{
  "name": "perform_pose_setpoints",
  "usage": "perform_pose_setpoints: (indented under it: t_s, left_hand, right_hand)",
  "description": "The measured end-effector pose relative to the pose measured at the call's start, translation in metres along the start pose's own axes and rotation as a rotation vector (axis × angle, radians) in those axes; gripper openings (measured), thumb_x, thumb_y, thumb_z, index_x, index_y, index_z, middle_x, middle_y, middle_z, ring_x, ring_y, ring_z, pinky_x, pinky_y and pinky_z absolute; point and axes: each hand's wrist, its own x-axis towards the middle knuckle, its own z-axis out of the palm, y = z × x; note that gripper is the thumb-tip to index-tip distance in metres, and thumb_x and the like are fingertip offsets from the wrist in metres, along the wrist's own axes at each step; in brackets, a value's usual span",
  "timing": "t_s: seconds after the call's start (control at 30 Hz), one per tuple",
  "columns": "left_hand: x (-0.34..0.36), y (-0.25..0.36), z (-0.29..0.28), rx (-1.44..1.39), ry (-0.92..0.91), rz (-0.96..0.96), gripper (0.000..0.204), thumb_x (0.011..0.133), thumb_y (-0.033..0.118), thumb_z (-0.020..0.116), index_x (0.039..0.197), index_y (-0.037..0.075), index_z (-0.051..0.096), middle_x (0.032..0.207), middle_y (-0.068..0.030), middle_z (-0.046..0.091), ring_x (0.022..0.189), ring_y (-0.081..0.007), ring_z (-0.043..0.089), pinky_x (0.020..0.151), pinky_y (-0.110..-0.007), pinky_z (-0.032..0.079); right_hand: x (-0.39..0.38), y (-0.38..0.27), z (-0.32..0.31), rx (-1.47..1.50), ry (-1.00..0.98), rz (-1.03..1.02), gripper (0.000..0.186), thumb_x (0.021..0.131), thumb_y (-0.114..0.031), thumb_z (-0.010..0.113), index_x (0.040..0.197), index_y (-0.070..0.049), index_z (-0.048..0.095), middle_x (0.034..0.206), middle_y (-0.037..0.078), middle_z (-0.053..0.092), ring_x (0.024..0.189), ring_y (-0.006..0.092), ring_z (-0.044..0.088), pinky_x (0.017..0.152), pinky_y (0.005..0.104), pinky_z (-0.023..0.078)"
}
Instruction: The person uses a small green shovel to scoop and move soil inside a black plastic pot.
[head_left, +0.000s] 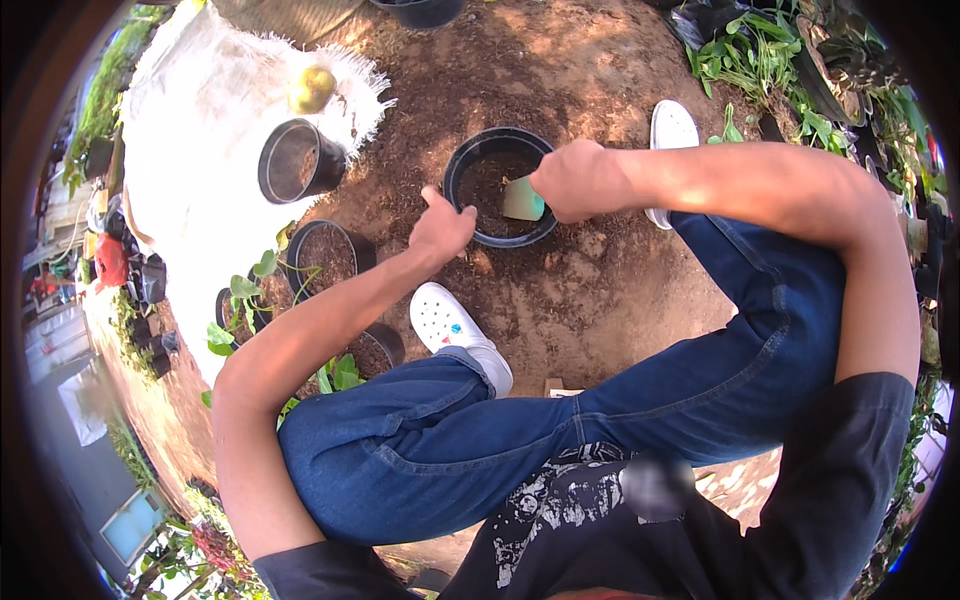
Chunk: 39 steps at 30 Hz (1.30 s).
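A round black plant pot (pixel 503 243) stands on the soil between my feet, with dark soil inside. My right hand (pixel 578 182) is closed at the pot's right rim around a small green scoop (pixel 523 201). The scoop's flat, pale blade points down into the pot; its handle is hidden in my fist. At the left rim is my left hand (pixel 443 228), thumb and forefinger stretched apart and nothing visible between them. Whether it touches the rim I cannot tell.
Left of the pot, a black pot (pixel 328 172) leans on a white woven sheet (pixel 200 110) beside a yellow-green round fruit (pixel 312 90). Soil-filled pots (pixel 328 255) and leafy vines stand by my left knee. White clogs (pixel 448 318) flank the pot. Green plants (pixel 750 60) lie at far right.
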Motion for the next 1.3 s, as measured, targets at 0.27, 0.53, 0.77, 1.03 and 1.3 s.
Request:
perform_pose_setpoints:
  t_s: [0.27,0.53,0.77,1.03,1.3]
  left_hand:
    - [0.008,-0.005,-0.014,-0.125,-0.28,-0.025,0.043,0.1,0.01,0.046,0.135,0.001,0.022,0.088,-0.0137,0.07,0.061,-0.0211,0.07,0.047,-0.033,0.049]
    - [0.024,0.0,-0.038,0.305,-0.194,0.148,0.049,0.09,0.007,0.044,0.137,-0.003,0.032,0.093,-0.0228,0.073,0.077,-0.0292,0.075,0.088,-0.044,0.055]
    - [0.026,-0.002,-0.03,0.299,-0.183,0.165,0.049,0.091,0.009,0.043,0.137,-0.004,0.03,0.088,-0.0212,0.073,0.08,-0.0303,0.074,0.09,-0.046,0.053]
    - [0.024,-0.005,-0.032,0.258,-0.224,0.192,0.049,0.093,0.01,0.043,0.136,-0.006,0.028,0.087,-0.0208,0.073,0.077,-0.0305,0.074,0.089,-0.045,0.054]
    - [0.021,-0.003,-0.035,0.259,-0.238,0.162,0.038,0.093,0.009,0.043,0.126,-0.005,0.032,0.086,-0.0213,0.073,0.074,-0.0303,0.074,0.085,-0.044,0.055]
  right_hand:
    - [-0.001,0.0,-0.006,0.048,0.045,-0.016,0.023,0.077,-0.014,0.066,0.093,0.0,0.073,0.088,0.018,0.073,0.084,0.0321,0.073,0.067,0.0421,0.058]
    - [-0.003,-0.005,-0.014,-0.025,0.046,-0.015,0.026,0.081,-0.016,0.066,0.102,-0.001,0.073,0.098,0.017,0.073,0.092,0.0313,0.072,0.074,0.0423,0.057]
    - [0.001,0.007,-0.017,-0.07,0.039,-0.033,0.018,0.076,-0.016,0.068,0.082,0.001,0.072,0.079,0.016,0.073,0.078,0.0321,0.074,0.062,0.0412,0.059]
    - [0.002,-0.009,-0.007,-0.041,-0.024,-0.057,0.018,0.078,-0.014,0.066,0.088,0.001,0.072,0.081,0.018,0.073,0.077,0.0333,0.074,0.062,0.0412,0.059]
    - [-0.003,-0.018,-0.01,0.01,-0.153,0.005,0.035,0.084,-0.021,0.067,0.114,-0.004,0.071,0.107,0.015,0.073,0.104,0.0303,0.07,0.085,0.0443,0.056]
